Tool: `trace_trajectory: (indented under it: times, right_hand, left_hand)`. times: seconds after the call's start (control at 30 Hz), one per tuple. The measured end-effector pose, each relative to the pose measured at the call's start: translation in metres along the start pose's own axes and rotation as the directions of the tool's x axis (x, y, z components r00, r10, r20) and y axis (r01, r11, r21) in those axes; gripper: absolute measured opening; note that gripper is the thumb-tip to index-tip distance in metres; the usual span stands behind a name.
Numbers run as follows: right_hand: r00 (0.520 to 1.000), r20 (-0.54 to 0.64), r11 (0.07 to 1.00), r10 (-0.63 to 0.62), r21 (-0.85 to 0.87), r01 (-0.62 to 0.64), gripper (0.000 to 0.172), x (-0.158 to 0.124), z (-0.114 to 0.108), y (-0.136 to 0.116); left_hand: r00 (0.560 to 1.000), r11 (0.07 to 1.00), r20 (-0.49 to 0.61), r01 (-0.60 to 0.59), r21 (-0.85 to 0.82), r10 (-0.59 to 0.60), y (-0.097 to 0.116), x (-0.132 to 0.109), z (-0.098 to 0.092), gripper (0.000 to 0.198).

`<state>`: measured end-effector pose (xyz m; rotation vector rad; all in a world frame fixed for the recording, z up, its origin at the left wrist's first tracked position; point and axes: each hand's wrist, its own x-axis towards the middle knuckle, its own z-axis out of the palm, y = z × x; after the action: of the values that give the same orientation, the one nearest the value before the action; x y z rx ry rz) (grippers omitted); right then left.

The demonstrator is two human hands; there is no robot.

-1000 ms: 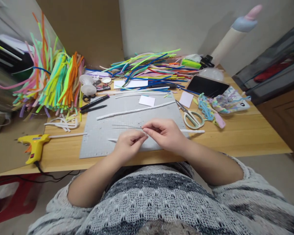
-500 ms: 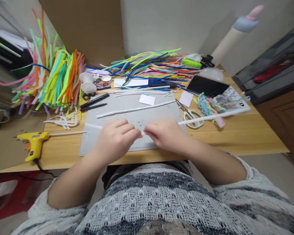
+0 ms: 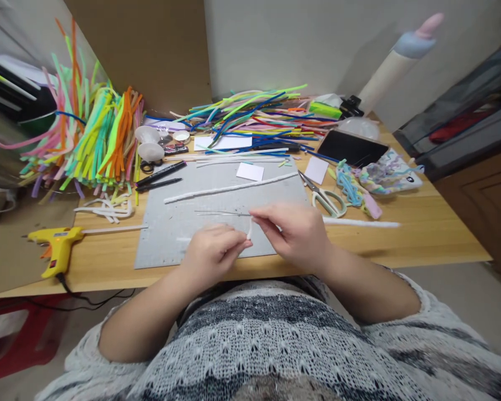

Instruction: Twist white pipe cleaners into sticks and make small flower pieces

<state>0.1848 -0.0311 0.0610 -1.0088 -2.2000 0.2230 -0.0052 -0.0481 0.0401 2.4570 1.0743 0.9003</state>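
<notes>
My right hand (image 3: 296, 225) is closed round a white pipe cleaner (image 3: 359, 222), whose fuzzy length sticks out to the right past the hand. From its fingertips thin bare wires (image 3: 221, 213) point left above the grey board. My left hand (image 3: 217, 245) pinches a short strand of white fuzz (image 3: 250, 227) that runs up to the right fingertips. A small white end shows left of the left hand, slightly blurred. Another white pipe cleaner (image 3: 229, 189) lies across the grey board (image 3: 158, 234), beyond both hands.
Scissors (image 3: 328, 199) lie right of the board, near a phone (image 3: 353, 147). A yellow glue gun (image 3: 58, 245) rests at left, its glue stick reaching the board. Colourful pipe cleaners (image 3: 250, 114) pile along the back; bundles (image 3: 104, 139) stand left. Black pens (image 3: 161, 181) lie at the board's corner.
My hands have moved a little apart, the left one lower. Bare wires now show at the right fingertips, with white fuzz stretched between the hands. The pipe cleaner's right end has dropped.
</notes>
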Motion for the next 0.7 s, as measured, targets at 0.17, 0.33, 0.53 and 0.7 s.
trace_trajectory:
  times: [0.17, 0.33, 0.53, 0.7]
  right_hand:
    - [0.959, 0.259, 0.939, -0.117, -0.286, 0.192, 0.018, 0.002, -0.005, 0.002]
    - [0.923, 0.241, 0.954, -0.298, 0.034, 0.299, 0.018, 0.002, -0.012, -0.006]
    - [0.990, -0.036, 0.991, -0.135, 0.012, 0.135, 0.021, -0.002, -0.008, -0.002]
    - [0.994, 0.100, 0.940, -0.048, -0.333, 0.079, 0.021, -0.004, -0.004, 0.002]
  left_hand:
    - [0.991, 0.956, -0.003, -0.128, 0.262, 0.134, 0.006, 0.008, -0.034, 0.013]
    - [0.998, 0.997, -0.004, -0.069, 0.044, 0.069, -0.017, 0.023, -0.042, 0.014]
    - [0.998, 0.999, 0.067, -0.020, -0.034, 0.022, -0.010, 0.007, -0.008, 0.020]
    - [0.988, 0.958, 0.044, -0.155, 0.240, 0.149, 0.008, 0.001, -0.022, 0.019]
